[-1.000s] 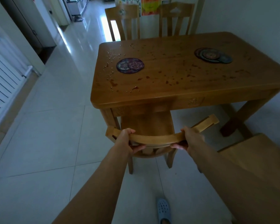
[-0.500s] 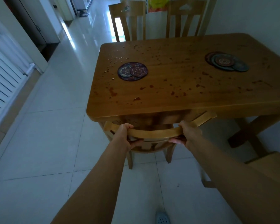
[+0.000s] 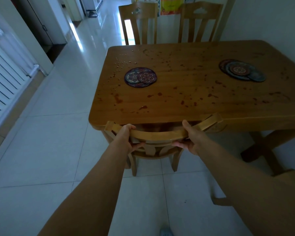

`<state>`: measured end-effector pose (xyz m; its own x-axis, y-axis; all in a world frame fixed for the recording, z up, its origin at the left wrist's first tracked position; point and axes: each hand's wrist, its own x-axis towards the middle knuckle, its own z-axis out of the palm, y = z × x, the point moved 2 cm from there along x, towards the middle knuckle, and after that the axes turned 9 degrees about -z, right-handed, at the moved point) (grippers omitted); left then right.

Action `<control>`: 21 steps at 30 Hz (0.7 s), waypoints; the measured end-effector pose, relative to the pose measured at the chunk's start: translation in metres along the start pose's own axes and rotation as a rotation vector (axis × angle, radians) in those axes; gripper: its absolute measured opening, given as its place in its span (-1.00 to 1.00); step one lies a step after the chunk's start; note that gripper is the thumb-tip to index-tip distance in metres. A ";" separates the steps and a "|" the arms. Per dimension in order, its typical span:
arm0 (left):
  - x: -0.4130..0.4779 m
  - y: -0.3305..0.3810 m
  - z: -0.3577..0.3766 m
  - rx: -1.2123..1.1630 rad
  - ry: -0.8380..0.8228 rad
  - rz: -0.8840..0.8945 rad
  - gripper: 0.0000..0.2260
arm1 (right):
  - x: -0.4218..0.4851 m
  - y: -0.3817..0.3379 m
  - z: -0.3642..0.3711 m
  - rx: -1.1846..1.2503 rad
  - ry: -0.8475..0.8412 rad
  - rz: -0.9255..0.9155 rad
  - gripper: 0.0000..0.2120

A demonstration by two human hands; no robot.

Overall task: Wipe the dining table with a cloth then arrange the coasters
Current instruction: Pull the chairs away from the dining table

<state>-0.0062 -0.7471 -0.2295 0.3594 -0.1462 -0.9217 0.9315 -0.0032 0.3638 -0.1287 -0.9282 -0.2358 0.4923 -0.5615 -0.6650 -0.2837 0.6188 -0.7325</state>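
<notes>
- Head view: our left hand [image 3: 126, 137] and right hand [image 3: 192, 139] both grip the chair [image 3: 158, 133] by its top rail.
- Dining table [image 3: 186, 82]: spattered, bearing left coaster heap [image 3: 140, 77] and right coaster heap [image 3: 242, 70].

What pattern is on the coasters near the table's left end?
Mandala-like floral motifs in purple, red and blue on the coasters; best in the head view.

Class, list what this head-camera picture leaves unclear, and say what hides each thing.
Head view: the seat of the chair, mostly hidden under the table.
Head view: the count in the left coaster pile and the right coaster pile; they overlap.
Head view: fingers of the left hand and right hand, partly curled behind the chair rail.
Head view: the shoe, cut off by the bottom edge.
</notes>
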 end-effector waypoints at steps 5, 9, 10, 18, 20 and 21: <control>-0.010 -0.026 0.004 -0.042 0.006 0.055 -0.46 | -0.020 0.005 -0.008 -0.036 0.057 -0.074 -0.55; -0.035 -0.053 0.004 -0.024 -0.105 0.095 -0.62 | -0.057 0.012 -0.028 -0.049 0.070 -0.097 -0.53; -0.044 -0.061 0.003 0.001 -0.131 0.115 -0.69 | -0.069 0.014 -0.036 -0.058 0.069 -0.105 -0.55; -0.106 -0.146 0.003 0.182 -0.263 0.172 -0.84 | -0.158 0.046 -0.113 0.052 0.199 -0.190 -0.76; -0.117 -0.171 0.005 0.243 -0.283 0.175 -0.85 | -0.172 0.056 -0.138 0.096 0.239 -0.198 -0.74; -0.126 -0.190 0.011 0.290 -0.292 0.176 -0.86 | -0.185 0.061 -0.159 0.131 0.280 -0.220 -0.73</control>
<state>-0.2288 -0.7392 -0.1809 0.4411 -0.4423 -0.7809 0.7883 -0.2249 0.5727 -0.3676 -0.8740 -0.1801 0.2809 -0.8058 -0.5213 -0.0795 0.5218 -0.8494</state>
